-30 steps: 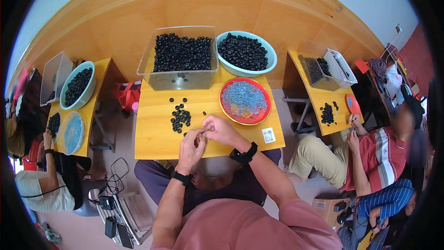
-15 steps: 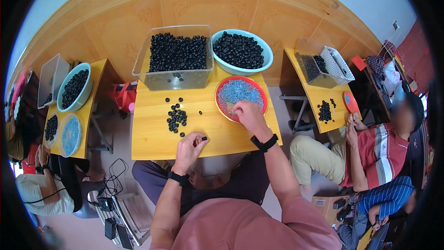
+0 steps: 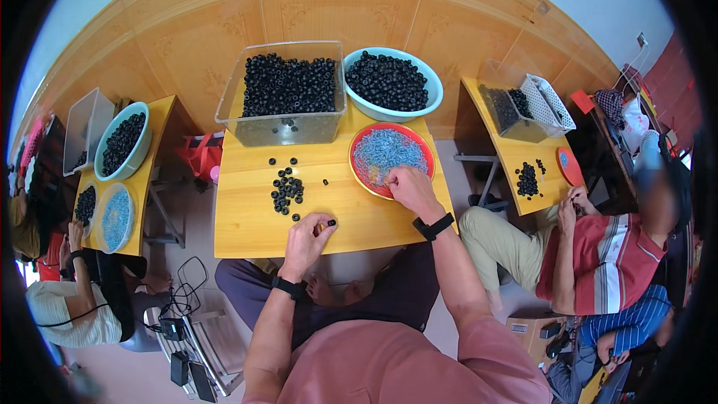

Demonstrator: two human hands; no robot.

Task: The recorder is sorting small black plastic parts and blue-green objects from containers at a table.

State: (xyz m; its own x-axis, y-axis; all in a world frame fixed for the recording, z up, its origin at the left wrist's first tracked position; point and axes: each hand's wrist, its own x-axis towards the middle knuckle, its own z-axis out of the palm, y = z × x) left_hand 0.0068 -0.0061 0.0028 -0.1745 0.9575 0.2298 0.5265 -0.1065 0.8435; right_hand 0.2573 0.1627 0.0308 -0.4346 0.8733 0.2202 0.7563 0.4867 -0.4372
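Note:
At the front edge of the table, my left hand [image 3: 305, 245] pinches a small black ring-like piece [image 3: 331, 222] between thumb and fingertips. My right hand [image 3: 411, 188] is at the near rim of a red plate [image 3: 360, 176] heaped with tiny light-blue pieces [image 3: 389, 151]. Its fingers are pressed together over the plate; whatever they grip is too small to make out. A loose group of black ring-like pieces [image 3: 286, 191] lies on the table left of the plate, and one smaller black piece [image 3: 325, 182] lies apart from them.
Behind stand a clear plastic bin [image 3: 284, 131] and a pale-blue basin [image 3: 387, 114], both full of black pieces. Side tables [image 3: 161, 127] [image 3: 516, 157] hold similar containers, with people seated by them. A metal-framed stool [image 3: 206, 344] with cables stands at lower left.
My right hand has shifted slightly right and down, nearer the plate's rim. My left hand keeps hold of the black piece. The person at right leans differently.

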